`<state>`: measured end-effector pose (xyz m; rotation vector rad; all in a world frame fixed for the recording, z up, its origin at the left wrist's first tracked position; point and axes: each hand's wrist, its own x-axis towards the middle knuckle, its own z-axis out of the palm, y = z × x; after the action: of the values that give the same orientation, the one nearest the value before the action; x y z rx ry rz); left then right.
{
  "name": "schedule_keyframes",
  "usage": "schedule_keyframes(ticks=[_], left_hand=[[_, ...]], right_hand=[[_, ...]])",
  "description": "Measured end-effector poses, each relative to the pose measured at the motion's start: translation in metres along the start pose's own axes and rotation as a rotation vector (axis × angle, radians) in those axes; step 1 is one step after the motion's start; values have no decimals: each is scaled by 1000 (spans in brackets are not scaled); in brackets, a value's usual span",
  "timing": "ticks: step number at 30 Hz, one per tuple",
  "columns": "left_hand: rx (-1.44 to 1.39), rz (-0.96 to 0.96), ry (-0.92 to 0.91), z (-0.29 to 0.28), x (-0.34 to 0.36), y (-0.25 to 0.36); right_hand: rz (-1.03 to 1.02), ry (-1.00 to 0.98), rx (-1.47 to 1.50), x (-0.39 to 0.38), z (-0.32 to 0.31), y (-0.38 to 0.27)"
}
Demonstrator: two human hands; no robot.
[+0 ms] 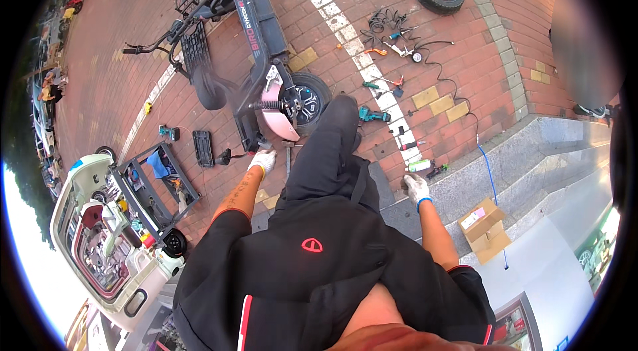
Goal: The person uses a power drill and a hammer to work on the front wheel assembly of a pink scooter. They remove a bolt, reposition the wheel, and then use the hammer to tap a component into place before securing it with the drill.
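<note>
At eleven o'clock, a black-and-pink scooter (258, 45) might shift if my left hand (264, 162), at nine, fingers gripping its tail end, slips. My right hand (417, 189), at four, grip impossible to tell, could set the green canister (420, 166) rolling.

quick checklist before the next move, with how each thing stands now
1. Gloves on: ok; left hand and right hand both wear white ones.
2. Left hand's grip: cannot tell; it is at the rear end of the scooter.
3. Right hand off the green can: cannot tell; they are close together.
4. Hammer and drill put away: not ok; both lie on the paving.
5. Loose tyre away from the hands: ok.
</note>
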<state>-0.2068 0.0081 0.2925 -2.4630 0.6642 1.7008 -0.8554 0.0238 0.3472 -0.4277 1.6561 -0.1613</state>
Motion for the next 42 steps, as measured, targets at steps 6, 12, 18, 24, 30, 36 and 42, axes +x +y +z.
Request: schedule_keyframes(ticks=[6,12,18,24,30,36,42], left_hand=[[168,69,-106,-6,-14,163],[-144,0,-127,-44,74,278],[-416,59,-100,-152,37,497],[-661,168,-21,-207,72,588],[-617,65,43,-177,158,530],[-635,-208,1,-200,166,578],[-652,-93,183,-230,190,691]], right_hand=[[-60,89,143,12,-19,-162],[130,146,-13,42,-33,-254],[-25,226,91,74,-41,-447],[-1,108,-104,112,-48,-561],[4,122,-224,159,-44,-686],[31,60,-305,247,-58,-839],[-154,-74,-406,354,-41,-1076]])
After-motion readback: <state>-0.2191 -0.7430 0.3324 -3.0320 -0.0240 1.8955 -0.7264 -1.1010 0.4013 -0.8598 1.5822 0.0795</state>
